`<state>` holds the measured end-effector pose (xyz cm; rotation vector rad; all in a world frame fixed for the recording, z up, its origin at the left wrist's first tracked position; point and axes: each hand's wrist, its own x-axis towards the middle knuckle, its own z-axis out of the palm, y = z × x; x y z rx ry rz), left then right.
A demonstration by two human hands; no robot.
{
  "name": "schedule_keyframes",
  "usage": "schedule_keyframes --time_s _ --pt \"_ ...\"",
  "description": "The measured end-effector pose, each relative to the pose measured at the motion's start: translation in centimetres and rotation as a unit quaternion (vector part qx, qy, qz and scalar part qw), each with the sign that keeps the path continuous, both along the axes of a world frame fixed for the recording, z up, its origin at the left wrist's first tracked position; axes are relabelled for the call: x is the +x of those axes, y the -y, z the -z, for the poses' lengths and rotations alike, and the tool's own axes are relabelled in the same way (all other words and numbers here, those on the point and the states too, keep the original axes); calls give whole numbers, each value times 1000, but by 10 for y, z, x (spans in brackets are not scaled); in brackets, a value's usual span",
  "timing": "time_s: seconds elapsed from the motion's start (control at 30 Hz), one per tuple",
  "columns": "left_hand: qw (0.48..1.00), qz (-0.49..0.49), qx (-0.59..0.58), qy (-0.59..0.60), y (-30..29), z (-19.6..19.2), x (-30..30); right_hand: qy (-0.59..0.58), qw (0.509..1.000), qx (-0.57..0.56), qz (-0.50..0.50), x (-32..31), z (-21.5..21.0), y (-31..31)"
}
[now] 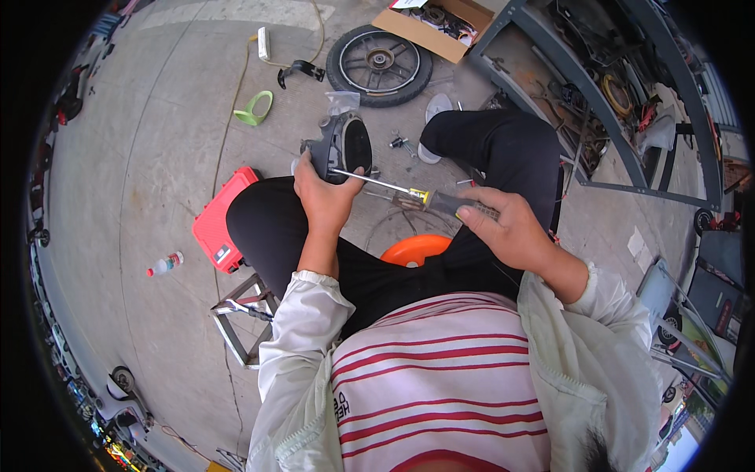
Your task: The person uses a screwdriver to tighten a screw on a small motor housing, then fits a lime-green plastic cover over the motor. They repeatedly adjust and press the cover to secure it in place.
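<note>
My left hand [325, 203] is closed around the lower end of a black plastic housing [321, 149] with a dark oval face, held above my left knee. In my right hand [515, 234] is a screwdriver [444, 204] with a grey and yellow handle, my fingers wrapped round its rear part. Its long shaft runs leftward past my left thumb, and the tip meets the lower part of the housing. Whether the tip sits in a screw is too small to tell. Beyond the housing lies a clear plastic bag [344, 101].
A spoked wheel with tyre [380, 63] lies ahead, beside a cardboard box [429, 35] of parts. A grey metal rack [550, 71] stands at right. Leftward are a red case [220, 220], a green ring [253, 110] and a bottle [165, 263]. An orange disc [409, 249] is between my legs.
</note>
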<state>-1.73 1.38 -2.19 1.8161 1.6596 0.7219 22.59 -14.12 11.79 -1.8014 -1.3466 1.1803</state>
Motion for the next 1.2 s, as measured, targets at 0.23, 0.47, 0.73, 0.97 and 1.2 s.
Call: schedule_keyframes --time_s 0.23,0.47,0.73,0.97,1.2 --pt "998 -33 5 53 0 5 0 147 980 101 -89 -2 -5 -5" --pt "996 -31 -16 83 -1 4 -3 181 969 105 -135 -7 -12 -7" --pt "998 -19 1 57 1 7 -11 49 996 -21 -77 -15 -23 -9" --pt "998 -35 9 56 0 5 -11 28 998 -11 -61 -22 -18 -4" --pt "995 -77 66 1 -35 -13 -13 61 993 -14 -96 -8 -18 -28"
